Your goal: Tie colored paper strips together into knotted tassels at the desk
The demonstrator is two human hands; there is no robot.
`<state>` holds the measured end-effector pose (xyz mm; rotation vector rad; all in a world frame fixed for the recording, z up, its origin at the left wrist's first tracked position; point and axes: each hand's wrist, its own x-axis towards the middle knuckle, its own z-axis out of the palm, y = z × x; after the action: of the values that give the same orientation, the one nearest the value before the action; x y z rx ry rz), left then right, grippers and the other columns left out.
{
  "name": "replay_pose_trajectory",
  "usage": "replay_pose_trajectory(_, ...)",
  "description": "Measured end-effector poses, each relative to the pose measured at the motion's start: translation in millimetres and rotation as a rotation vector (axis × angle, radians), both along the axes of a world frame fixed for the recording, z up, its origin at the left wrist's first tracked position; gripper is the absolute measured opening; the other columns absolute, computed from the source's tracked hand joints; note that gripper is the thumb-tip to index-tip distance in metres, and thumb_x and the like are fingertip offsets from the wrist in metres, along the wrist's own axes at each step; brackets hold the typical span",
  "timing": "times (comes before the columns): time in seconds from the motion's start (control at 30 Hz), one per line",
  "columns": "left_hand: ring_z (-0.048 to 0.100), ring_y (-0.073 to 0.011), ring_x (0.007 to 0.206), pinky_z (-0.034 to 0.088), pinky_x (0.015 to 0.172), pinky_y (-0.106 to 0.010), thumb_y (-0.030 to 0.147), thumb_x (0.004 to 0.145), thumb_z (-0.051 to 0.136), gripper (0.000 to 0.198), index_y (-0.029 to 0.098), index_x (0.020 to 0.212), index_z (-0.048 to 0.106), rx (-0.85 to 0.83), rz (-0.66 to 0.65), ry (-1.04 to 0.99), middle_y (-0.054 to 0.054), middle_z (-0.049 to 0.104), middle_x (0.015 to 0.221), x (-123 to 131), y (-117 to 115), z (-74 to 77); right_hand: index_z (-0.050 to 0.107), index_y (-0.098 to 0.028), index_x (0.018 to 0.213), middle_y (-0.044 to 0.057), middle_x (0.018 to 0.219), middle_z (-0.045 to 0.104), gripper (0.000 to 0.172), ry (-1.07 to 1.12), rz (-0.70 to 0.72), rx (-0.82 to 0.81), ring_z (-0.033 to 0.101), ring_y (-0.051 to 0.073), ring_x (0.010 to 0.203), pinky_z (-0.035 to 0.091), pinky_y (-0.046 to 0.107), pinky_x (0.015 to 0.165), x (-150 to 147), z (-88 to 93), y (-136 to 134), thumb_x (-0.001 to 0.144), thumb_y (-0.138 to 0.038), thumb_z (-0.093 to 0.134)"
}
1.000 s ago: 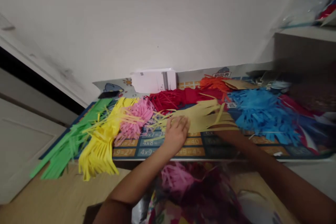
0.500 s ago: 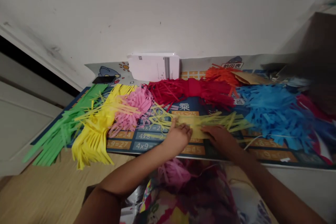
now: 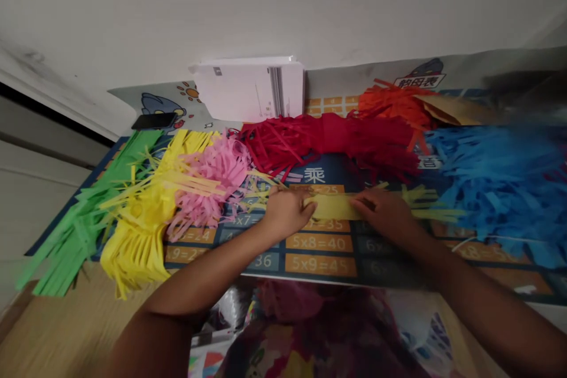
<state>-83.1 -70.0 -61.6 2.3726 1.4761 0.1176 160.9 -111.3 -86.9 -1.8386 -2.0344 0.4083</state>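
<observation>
A pale yellow fringed paper strip (image 3: 334, 207) lies folded lengthwise on the blue multiplication-table mat (image 3: 319, 251). My left hand (image 3: 287, 212) pinches its left end, fingers closed on the paper. My right hand (image 3: 383, 212) presses and grips its right part, with the cut fringe (image 3: 432, 201) sticking out to the right past my fingers. Both hands rest on the mat near its middle.
Fringed paper bundles ring the mat: green (image 3: 84, 212), bright yellow (image 3: 142, 218), pink (image 3: 212, 180), red (image 3: 328, 142), orange (image 3: 394, 103), blue (image 3: 500, 183). A white paper stack (image 3: 252, 91) and a dark phone (image 3: 155, 121) lie by the wall. Pink shreds (image 3: 287, 301) sit in my lap.
The pale yellow paper went from a spread sheet to a narrow folded strip. Both hands closed onto its ends. The view has tilted down and moved closer to the mat.
</observation>
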Motion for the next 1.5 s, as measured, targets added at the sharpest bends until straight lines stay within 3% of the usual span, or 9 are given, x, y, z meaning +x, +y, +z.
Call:
replay_pose_trajectory(0.17, 0.061, -0.03, 0.103, 0.037, 0.087, -0.046, 0.036, 0.084, 0.068, 0.029, 0.022, 0.11, 0.068, 0.281, -0.065, -0.051, -0.009, 0.074, 0.107, -1, -11, -1.5, 0.072, -0.024, 0.09, 0.004, 0.088, 0.077, 0.027, -0.023, 0.153, 0.444, 0.07, 0.022, 0.082, 0.043, 0.037, 0.082, 9, 9.8, -12, 0.1, -0.034, 0.049)
replay_pose_trajectory(0.33, 0.058, -0.0301, 0.107, 0.033, 0.096, -0.053, 0.017, 0.087, 0.06, 0.021, 0.024, 0.104, 0.069, 0.533, -0.047, 0.106, -0.008, 0.073, 0.109, -33, -3, 4.8, 0.068, -0.024, 0.098, 0.003, 0.097, 0.078, 0.024, -0.012, 0.362, 0.477, 0.072, 0.02, 0.09, 0.04, 0.04, 0.092, 15, 12.3, -18, 0.104, -0.031, 0.046)
replay_pose_trajectory(0.47, 0.057, -0.0354, 0.114, 0.035, 0.099, -0.058, 0.014, 0.085, 0.06, 0.027, 0.024, 0.107, 0.071, 0.485, 0.021, 0.336, -0.012, 0.071, 0.115, -86, -7, 41.2, 0.066, -0.025, 0.102, 0.001, 0.1, 0.078, 0.023, 0.008, 0.446, 0.487, 0.073, 0.018, 0.089, 0.041, 0.04, 0.094, 13, 1.7, -14, 0.105, -0.03, 0.044)
replay_pose_trajectory(0.6, 0.047, -0.0357, 0.136, 0.034, 0.11, -0.055, 0.029, 0.089, 0.063, 0.049, 0.024, 0.138, 0.055, 0.333, -0.279, 0.205, -0.015, 0.055, 0.146, -86, -32, 74.3, 0.068, -0.026, 0.1, 0.0, 0.097, 0.079, 0.027, 0.029, 0.495, 0.482, 0.072, 0.018, 0.084, 0.042, 0.039, 0.092, 8, 0.8, -11, 0.105, -0.03, 0.042)
replay_pose_trajectory(0.7, 0.052, -0.0291, 0.135, 0.027, 0.118, -0.052, 0.039, 0.095, 0.057, 0.053, 0.024, 0.145, 0.046, 0.153, -0.533, -0.019, -0.012, 0.06, 0.142, -44, -38, 57.3, 0.071, -0.027, 0.098, 0.001, 0.095, 0.078, 0.031, 0.015, 0.506, 0.356, 0.071, 0.02, 0.081, 0.041, 0.041, 0.091, 7, 4.5, -11, 0.104, -0.029, 0.041)
replay_pose_trajectory(0.8, 0.067, -0.0258, 0.112, 0.035, 0.109, -0.049, 0.027, 0.096, 0.058, 0.031, 0.02, 0.126, 0.06, 0.087, -0.416, -0.084, -0.01, 0.074, 0.117, -11, -17, 21.0, 0.071, -0.024, 0.09, 0.002, 0.083, 0.077, 0.033, -0.004, 0.468, 0.269, 0.066, 0.02, 0.072, 0.04, 0.04, 0.086, 11, 3.5, -9, 0.103, -0.029, 0.042)
replay_pose_trajectory(0.9, 0.071, -0.0237, 0.097, 0.042, 0.098, -0.043, 0.024, 0.094, 0.061, 0.012, 0.02, 0.1, 0.07, 0.045, -0.338, -0.116, -0.005, 0.078, 0.098, -5, 12, -0.3, 0.071, -0.021, 0.087, 0.003, 0.078, 0.075, 0.031, 0.006, 0.338, 0.27, 0.064, 0.02, 0.07, 0.04, 0.036, 0.079, 13, -4.0, -6, 0.102, -0.032, 0.046)
replay_pose_trajectory(1.1, 0.071, -0.0215, 0.08, 0.042, 0.082, -0.037, 0.034, 0.098, 0.055, 0.025, 0.021, 0.089, 0.075, 0.051, -0.139, -0.077, -0.003, 0.078, 0.085, 0, 26, -3.4, 0.072, -0.022, 0.082, 0.003, 0.08, 0.076, 0.027, -0.07, 0.03, 0.115, 0.066, 0.023, 0.074, 0.036, 0.038, 0.077, 4, -13.2, -2, 0.097, -0.036, 0.054)
replay_pose_trajectory(1.5, 0.065, -0.0226, 0.072, 0.033, 0.081, -0.041, 0.036, 0.093, 0.053, 0.028, 0.019, 0.078, 0.07, 0.169, -0.105, 0.019, -0.005, 0.07, 0.068, 6, 27, -10.3, 0.071, -0.024, 0.078, 0.001, 0.073, 0.074, 0.025, -0.084, -0.112, 0.018, 0.063, 0.022, 0.069, 0.034, 0.037, 0.074, -5, -11.7, 7, 0.093, -0.038, 0.058)
